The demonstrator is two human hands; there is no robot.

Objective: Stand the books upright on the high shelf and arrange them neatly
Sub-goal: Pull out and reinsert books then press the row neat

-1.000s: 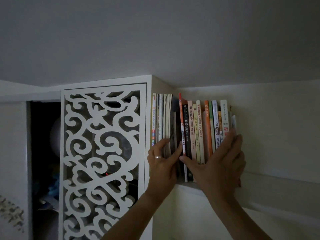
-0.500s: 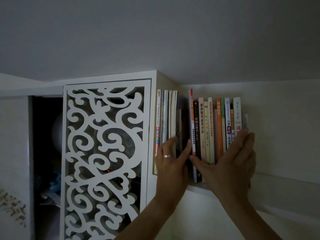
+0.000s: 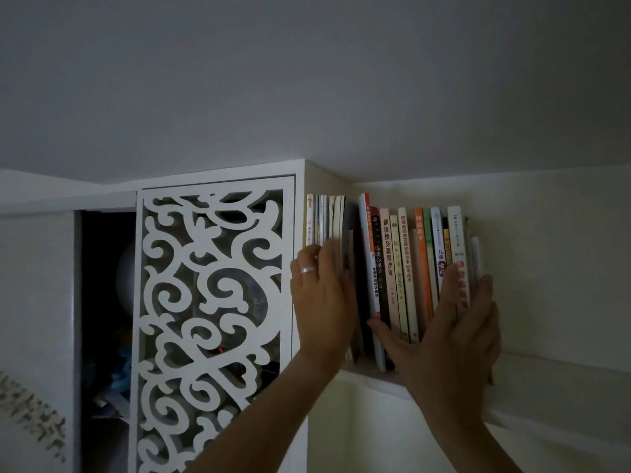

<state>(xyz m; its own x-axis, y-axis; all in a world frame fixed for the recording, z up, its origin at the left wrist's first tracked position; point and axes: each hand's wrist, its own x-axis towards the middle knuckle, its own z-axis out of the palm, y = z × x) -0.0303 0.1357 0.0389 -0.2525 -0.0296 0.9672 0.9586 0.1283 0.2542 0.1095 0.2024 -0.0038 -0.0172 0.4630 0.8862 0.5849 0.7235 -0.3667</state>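
Observation:
Two groups of books stand upright on the high white shelf [image 3: 546, 365]. The left group [image 3: 326, 218] is thin, pale books against the cabinet side. The right group [image 3: 406, 261] has coloured spines and leans slightly. A dark gap [image 3: 353, 240] separates them. My left hand [image 3: 322, 302], wearing a ring, lies with flat fingers on the left group's spines. My right hand [image 3: 450, 332] spans the right group: the thumb is at its left end by the red and white book [image 3: 367, 240], and the straight fingers press on its right end.
A white fretwork cabinet door [image 3: 211, 319] stands left of the books. Beside it is a dark open compartment [image 3: 102, 302] with things inside. The ceiling [image 3: 341, 97] is just above the book tops. The shelf runs on to the right along the wall.
My left hand has slid up and left onto the left group, away from my right thumb. My right hand stays spread over the right group. The view has shifted, so the shelf looks closer.

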